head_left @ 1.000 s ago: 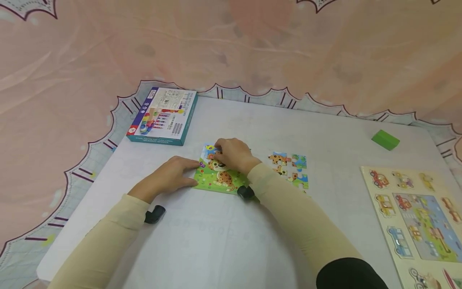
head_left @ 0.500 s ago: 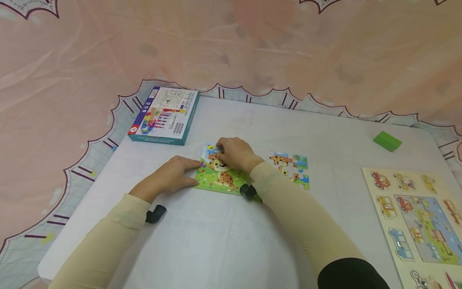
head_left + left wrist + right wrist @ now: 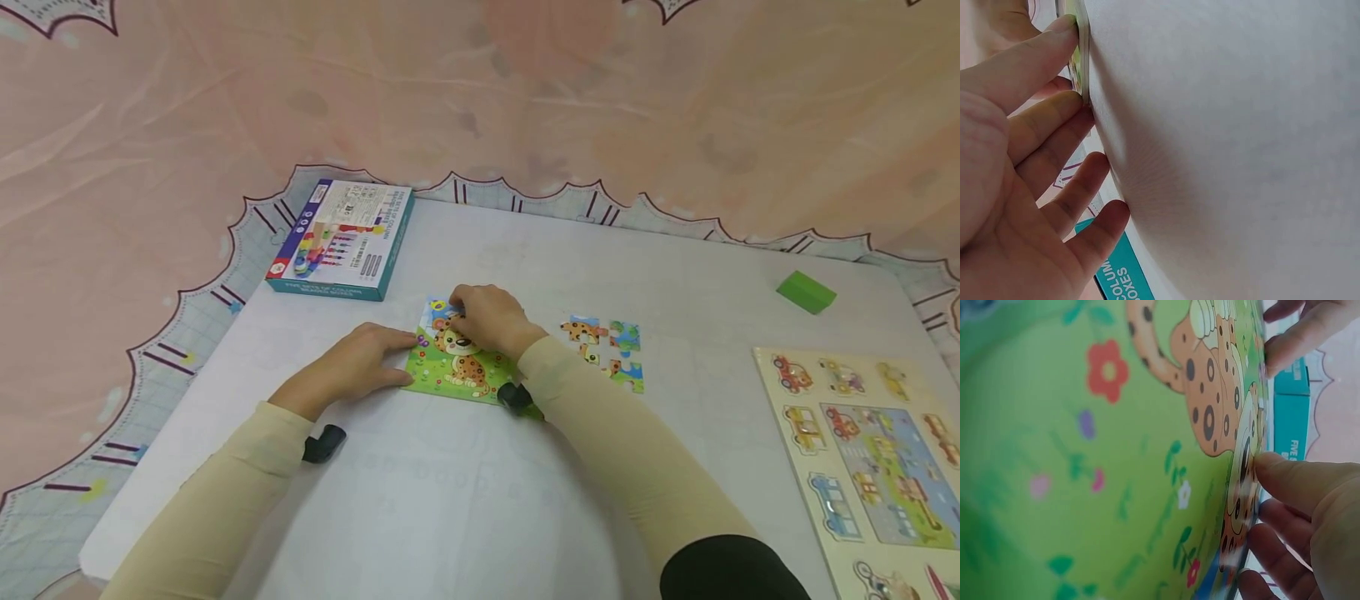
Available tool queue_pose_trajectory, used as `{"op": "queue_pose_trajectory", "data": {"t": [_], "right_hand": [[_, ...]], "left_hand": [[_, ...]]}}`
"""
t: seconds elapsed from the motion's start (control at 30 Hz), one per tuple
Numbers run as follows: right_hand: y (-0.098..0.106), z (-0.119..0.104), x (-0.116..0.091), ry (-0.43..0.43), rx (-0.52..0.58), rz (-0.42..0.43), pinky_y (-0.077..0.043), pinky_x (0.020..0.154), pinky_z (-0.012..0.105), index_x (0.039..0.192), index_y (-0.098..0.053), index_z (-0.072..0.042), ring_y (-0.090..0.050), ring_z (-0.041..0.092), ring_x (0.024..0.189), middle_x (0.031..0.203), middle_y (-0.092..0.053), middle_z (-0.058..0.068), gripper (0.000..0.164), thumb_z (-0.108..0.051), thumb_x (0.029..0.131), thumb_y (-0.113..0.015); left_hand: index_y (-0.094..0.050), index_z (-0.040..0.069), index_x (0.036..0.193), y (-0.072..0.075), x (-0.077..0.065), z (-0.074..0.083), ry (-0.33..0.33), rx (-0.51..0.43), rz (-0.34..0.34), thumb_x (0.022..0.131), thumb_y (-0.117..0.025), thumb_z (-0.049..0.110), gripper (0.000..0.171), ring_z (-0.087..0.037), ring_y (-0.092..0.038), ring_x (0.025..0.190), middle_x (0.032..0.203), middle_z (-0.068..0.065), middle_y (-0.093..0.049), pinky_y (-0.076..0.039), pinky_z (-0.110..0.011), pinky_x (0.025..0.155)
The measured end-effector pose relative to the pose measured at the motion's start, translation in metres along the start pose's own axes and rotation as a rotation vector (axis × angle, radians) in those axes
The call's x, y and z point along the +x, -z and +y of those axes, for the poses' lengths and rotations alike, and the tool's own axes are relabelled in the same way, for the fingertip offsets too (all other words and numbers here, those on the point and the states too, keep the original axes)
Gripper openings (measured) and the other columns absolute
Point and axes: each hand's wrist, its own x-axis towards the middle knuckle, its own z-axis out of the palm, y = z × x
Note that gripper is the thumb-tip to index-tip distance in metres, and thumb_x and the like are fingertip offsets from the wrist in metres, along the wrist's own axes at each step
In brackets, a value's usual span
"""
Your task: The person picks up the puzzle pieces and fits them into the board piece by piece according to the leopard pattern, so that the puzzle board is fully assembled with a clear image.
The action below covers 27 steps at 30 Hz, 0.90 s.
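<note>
A puzzle board (image 3: 446,379) with a spotted cartoon leopard on green lies mid-table. My left hand (image 3: 356,367) is at its left edge, fingers fairly straight. In the left wrist view, the thumb (image 3: 1054,44) and a fingertip touch the board's edge. My right hand (image 3: 495,321) is over the board's upper part, fingers bent, covering it. In the right wrist view its thumb (image 3: 1285,478) touches the leopard's face and other fingertips are at the far side; whether a piece is between them is hidden. Loose puzzle pieces (image 3: 624,371) lie right of the board, partly behind the forearm.
A teal-sided box (image 3: 341,233) stands at the back left of the white table (image 3: 420,500). At the far right are a green block (image 3: 806,292) and a large board (image 3: 795,492) of vehicle pictures. A patterned pink cloth (image 3: 375,100) hangs behind the table.
The head view shifted slightly between the first frame and the second. Both hands stay at the same places on the board, and the loose pieces lie as before.
</note>
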Motion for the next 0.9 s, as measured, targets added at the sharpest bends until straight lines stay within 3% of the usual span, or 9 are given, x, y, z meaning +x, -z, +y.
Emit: {"op": "queue_pose_trajectory", "data": {"t": [0.43,0.9], "right_hand": [[0.009,0.004,-0.005,0.034,0.095,-0.042,-0.042,0.108,0.038,0.141,-0.055,-0.012,-0.053,0.023,0.128,0.139,-0.059,0.005,0.049,-0.031,0.097,-0.064],[0.048,0.026,-0.045,0.145,0.123,0.03,-0.047,0.103,0.041,0.142,-0.055,-0.008,-0.056,0.023,0.123,0.141,-0.057,0.005,0.053,-0.032,0.096,-0.069]], "left_hand": [[-0.056,0.006,0.143,0.0,0.001,0.0,0.009,-0.003,-0.009,0.089,-0.078,0.023,0.061,-0.037,-0.04,0.139,0.146,-0.012,-0.053,-0.033,-0.054,0.114],[-0.056,0.007,0.142,0.002,0.0,0.002,0.024,-0.022,-0.016,0.088,-0.079,0.023,0.061,-0.038,-0.04,0.139,0.146,-0.013,-0.053,-0.033,-0.056,0.114]]}}
